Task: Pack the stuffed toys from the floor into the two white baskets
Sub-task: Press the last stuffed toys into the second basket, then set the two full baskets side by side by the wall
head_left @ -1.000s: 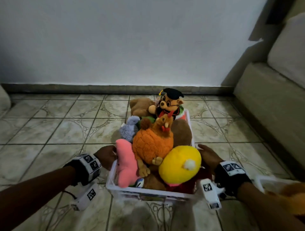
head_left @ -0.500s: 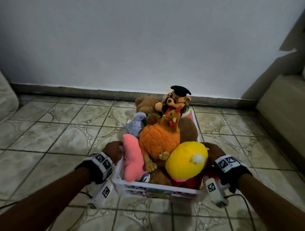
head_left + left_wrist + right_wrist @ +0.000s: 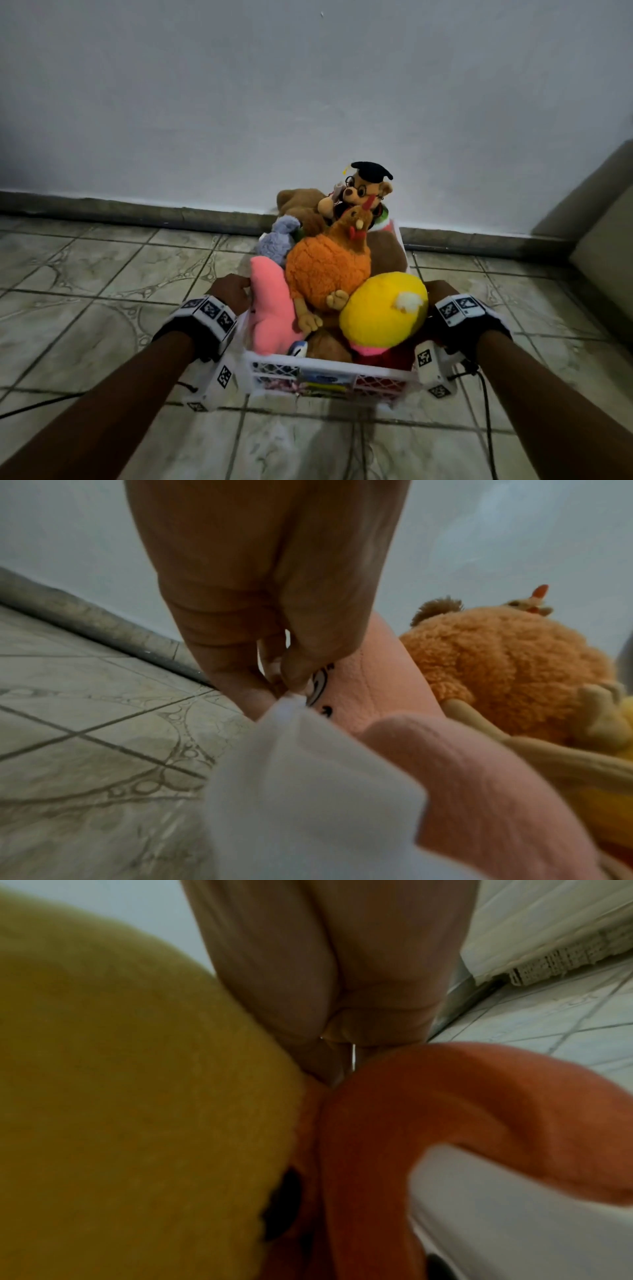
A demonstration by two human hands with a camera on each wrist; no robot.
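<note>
The left hand (image 3: 230, 294) grips the left rim of the white basket (image 3: 334, 375); in the left wrist view its fingers (image 3: 301, 653) curl over the white plastic edge and pinch it, right against the pink toy (image 3: 270, 308). The basket stands on the tiled floor (image 3: 85, 301) near the wall, heaped well above its rim. Next to the pink toy sits the fuzzy orange chicken (image 3: 327, 270), with a grey toy (image 3: 275, 240) and brown plush behind it, and a bear in a graduation cap (image 3: 364, 192) at the far end. Toward the right lies the round yellow toy (image 3: 383, 310), bulging over the right rim. The right hand (image 3: 436, 291) is at that right rim, half hidden behind the yellow toy; the right wrist view shows its fingers (image 3: 329, 1010) curled down between the yellow plush and an orange-red piece, so it seems to grip the rim too, though the contact itself is hidden.

The load is probably light: soft stuffing in a thin lattice basket. The walls may flex, so the firm top rim at the middle of each long side is likely the best hold. The toys are loose and piled high, so the top ones could roll off if the basket tilts; keeping it level matters more than strength.
</note>
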